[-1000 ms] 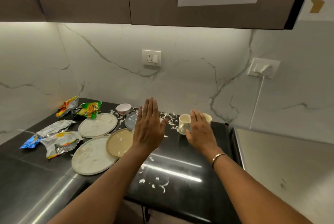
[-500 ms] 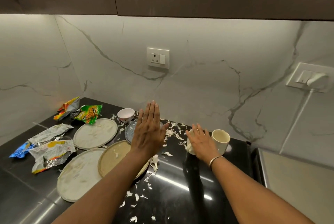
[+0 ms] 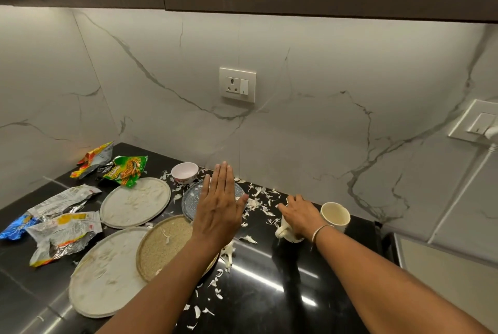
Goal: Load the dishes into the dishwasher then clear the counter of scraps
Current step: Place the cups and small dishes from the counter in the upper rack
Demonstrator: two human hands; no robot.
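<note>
On the black counter (image 3: 283,288) lie a large grey plate (image 3: 105,271), a tan plate (image 3: 161,244) overlapping it, a second grey plate (image 3: 136,201) and a blue speckled plate (image 3: 190,200). A small white bowl (image 3: 184,172) stands by the wall. My left hand (image 3: 219,209) hovers flat, fingers straight, over the blue plate and holds nothing. My right hand (image 3: 299,216) covers a cream mug (image 3: 284,232) with its fingers curled round it; only the handle side shows. A second cream mug (image 3: 335,215) stands upright just right of it.
White scraps (image 3: 260,197) litter the counter near the wall, and more scraps (image 3: 215,289) lie towards the front. Crumpled wrappers (image 3: 62,234) lie at the left, with a green packet (image 3: 126,170) and an orange packet (image 3: 95,157) further back. A socket (image 3: 237,85) is on the marble wall.
My right hand has settled lower over the near mug and curled round it. My left hand stays flat and raised. The view has tilted down and nearer to the counter.
</note>
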